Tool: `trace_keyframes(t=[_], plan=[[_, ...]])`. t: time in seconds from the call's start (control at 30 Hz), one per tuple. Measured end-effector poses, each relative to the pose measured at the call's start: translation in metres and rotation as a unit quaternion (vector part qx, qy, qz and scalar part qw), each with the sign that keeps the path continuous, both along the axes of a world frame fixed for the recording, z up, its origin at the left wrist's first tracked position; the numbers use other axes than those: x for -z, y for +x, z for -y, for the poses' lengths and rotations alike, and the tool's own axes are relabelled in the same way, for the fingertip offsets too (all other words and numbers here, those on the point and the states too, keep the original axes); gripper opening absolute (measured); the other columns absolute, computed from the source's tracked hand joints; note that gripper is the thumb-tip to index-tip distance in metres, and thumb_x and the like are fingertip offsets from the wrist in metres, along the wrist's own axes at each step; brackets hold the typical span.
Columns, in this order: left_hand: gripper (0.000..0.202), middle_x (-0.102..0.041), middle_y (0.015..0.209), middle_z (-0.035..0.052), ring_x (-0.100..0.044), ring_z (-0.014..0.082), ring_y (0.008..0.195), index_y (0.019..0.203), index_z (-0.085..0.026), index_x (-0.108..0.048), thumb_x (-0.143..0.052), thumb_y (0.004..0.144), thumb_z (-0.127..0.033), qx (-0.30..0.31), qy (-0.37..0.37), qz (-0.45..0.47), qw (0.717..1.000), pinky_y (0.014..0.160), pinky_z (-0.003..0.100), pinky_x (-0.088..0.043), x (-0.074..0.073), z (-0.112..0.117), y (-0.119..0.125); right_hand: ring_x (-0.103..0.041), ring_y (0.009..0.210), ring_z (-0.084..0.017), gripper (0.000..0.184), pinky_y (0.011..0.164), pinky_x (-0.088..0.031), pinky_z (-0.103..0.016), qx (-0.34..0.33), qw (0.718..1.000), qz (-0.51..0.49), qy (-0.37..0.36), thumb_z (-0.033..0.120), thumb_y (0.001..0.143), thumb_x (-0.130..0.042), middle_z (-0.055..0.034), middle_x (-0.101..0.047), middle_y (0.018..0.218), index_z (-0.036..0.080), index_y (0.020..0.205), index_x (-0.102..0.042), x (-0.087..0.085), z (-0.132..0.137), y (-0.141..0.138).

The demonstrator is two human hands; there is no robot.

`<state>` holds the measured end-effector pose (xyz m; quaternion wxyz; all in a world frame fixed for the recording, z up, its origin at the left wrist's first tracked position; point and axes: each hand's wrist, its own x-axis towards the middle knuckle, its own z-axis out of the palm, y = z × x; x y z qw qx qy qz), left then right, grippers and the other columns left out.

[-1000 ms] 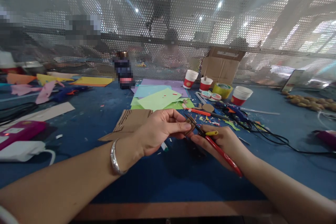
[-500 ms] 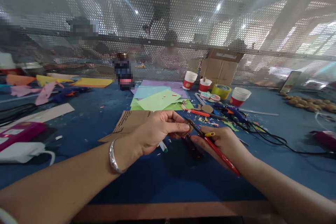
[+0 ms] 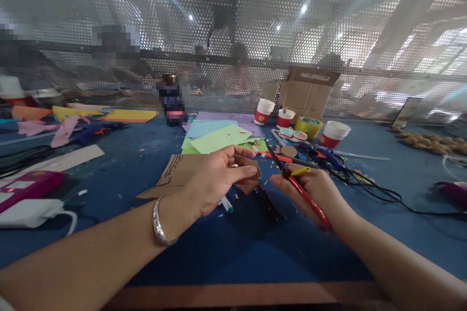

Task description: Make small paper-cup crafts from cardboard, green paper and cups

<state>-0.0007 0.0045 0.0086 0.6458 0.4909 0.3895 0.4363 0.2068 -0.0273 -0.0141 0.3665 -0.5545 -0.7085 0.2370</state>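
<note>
While the right hand [image 3: 319,189] has its grip wrapped around the red tool [image 3: 308,201], the left hand [image 3: 215,180] pinches the card [image 3: 248,187], almost closed, above the bench [image 3: 219,262] and apart from the tool's tip. For clean cutting, it seems best to hold the card firmly and turn it, not the tool. Farther lie a brown sheet [image 3: 182,172], then papers [image 3: 221,137].

- Left forearm [image 3: 98,248] slanting in from lower left
- Left hand [image 3: 215,177] pinching, thumb [image 3: 242,173] below curved index finger [image 3: 241,150]
- Right forearm [image 3: 394,252] slanting in from lower right
- Right hand [image 3: 315,192] gripping, near the left, apart
</note>
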Motion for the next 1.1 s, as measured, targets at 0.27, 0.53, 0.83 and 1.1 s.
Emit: trace_keyframes(t=[0.27, 0.53, 0.83, 1.1], plan=[[0.013, -0.07, 0.082, 0.0014, -0.066, 0.0104, 0.073, 0.087, -0.012, -0.067, -0.076, 0.079, -0.015, 0.002, 0.008, -0.006, 1.0, 0.072, 0.023, -0.054, 0.002, -0.006, -0.003, -0.054, 0.051, -0.016, 0.04, 0.051, -0.038, -0.026, 0.014, 0.99, 0.138, 0.031, 0.057, 0.089, -0.059, 0.0007, -0.06, 0.055, 0.022, 0.069, -0.059, 0.005, -0.01, 0.007], [0.013, -0.069, 0.076, 0.0025, -0.066, 0.0114, 0.071, 0.086, -0.014, -0.066, -0.075, 0.08, -0.022, -0.03, 0.071, -0.066, 0.995, 0.062, 0.021, -0.049, 0.003, -0.037, -0.03, -0.066, 0.07, -0.023, 0.025, 0.057, -0.032, -0.028, 0.054, 0.925, 0.372, -0.062, 0.035, 0.088, -0.058, -0.0054, -0.073, 0.079, 0.022, 0.107, -0.069, 0.001, -0.017, 0.015], [0.01, -0.075, 0.082, 0.0055, -0.068, 0.0162, 0.072, 0.087, -0.016, -0.068, -0.069, 0.08, -0.022, -0.017, 0.247, -0.332, 0.91, 0.069, 0.03, -0.055, 0.013, -0.063, -0.048, -0.061, 0.065, -0.02, 0.03, 0.056, -0.028, -0.027, 0.04, 0.915, 0.395, -0.073, 0.034, 0.089, -0.056, -0.0031, -0.07, 0.074, 0.022, 0.112, -0.07, -0.002, -0.013, 0.016], [0.013, -0.079, 0.087, 0.0049, -0.071, 0.0187, 0.076, 0.089, -0.019, -0.076, -0.069, 0.08, -0.024, -0.03, 0.294, -0.436, 0.85, 0.069, 0.03, -0.051, 0.022, -0.07, -0.048, -0.065, 0.071, -0.021, 0.035, 0.058, -0.032, -0.028, 0.035, 0.914, 0.395, -0.088, 0.036, 0.091, -0.054, -0.0047, -0.073, 0.083, 0.024, 0.121, -0.068, -0.001, -0.015, 0.015]])
